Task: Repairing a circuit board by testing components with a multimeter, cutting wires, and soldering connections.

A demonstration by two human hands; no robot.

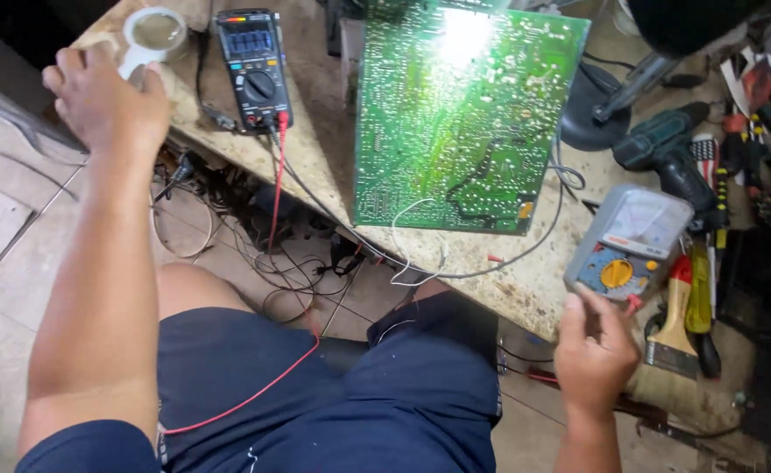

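Two meters on this bench, and the person sitting at it has one hand near each. Their left hand [109,105] is up at the far left corner of the worn table [525,289], wrapped around the handle of a white magnifying glass [153,37]. Fingers are curled over it, so it's a real grasp. The lens end points away from the person toward the table's back edge, and the long axis runs roughly from the hand up and to the right. The handle is mostly buried under the hand, so I can't see how long it is.

Just right of that lies a black digital multimeter [254,68], lying flat with its long axis pointing away from the person, and red and black leads trail off its near end over the table edge.

Their right hand [594,355] sits at the near edge, fingertips touching the bottom of a grey analog multimeter [628,243] with a yellow dial. It's a loose touch, not a clench. That meter tilts, with its top end aimed up and right.

Between the meters stands a green circuit board [464,118], solder side up, with glare blowing out its top. Tools on the right, a cordless drill [670,149] and a paintbrush [672,328], run off into clutter that's hard to make out.
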